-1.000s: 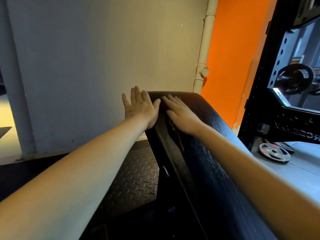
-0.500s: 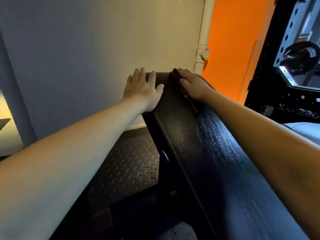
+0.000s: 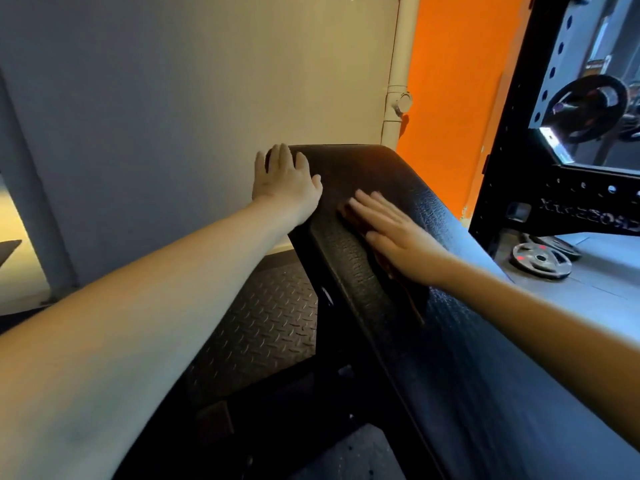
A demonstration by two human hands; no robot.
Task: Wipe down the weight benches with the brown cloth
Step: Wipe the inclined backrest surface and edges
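Head view. The right hand [image 3: 398,237] lies palm-down on the inclined black pad of the weight bench [image 3: 450,341], fingers straight and slightly fanned, pressing the brown cloth [image 3: 414,301] flat against the textured upholstery. The cloth lies almost wholly under this hand: a reddish edge shows just beside the fingertips, and a dark strip trails back past the wrist along the forearm's left side. How the cloth is folded beneath the palm cannot be told.

The left hand [image 3: 284,183] is set against the left edge of the pad near its upper end, ahead and to the left of the right hand and apart from it. Its fingers are straight and held close together, and the thumb rests on the pad's top surface; it holds nothing.

Beyond both hands stands a pale wall [image 3: 173,98], with a vertical pipe [image 3: 398,64] and an orange wall [image 3: 450,98] beyond the right hand's fingertips. Right of the right forearm are a black rack [image 3: 512,150] and weight plates [image 3: 540,261] lying on the floor. Below the left forearm is a chequer-pattern floor mat [image 3: 270,327].
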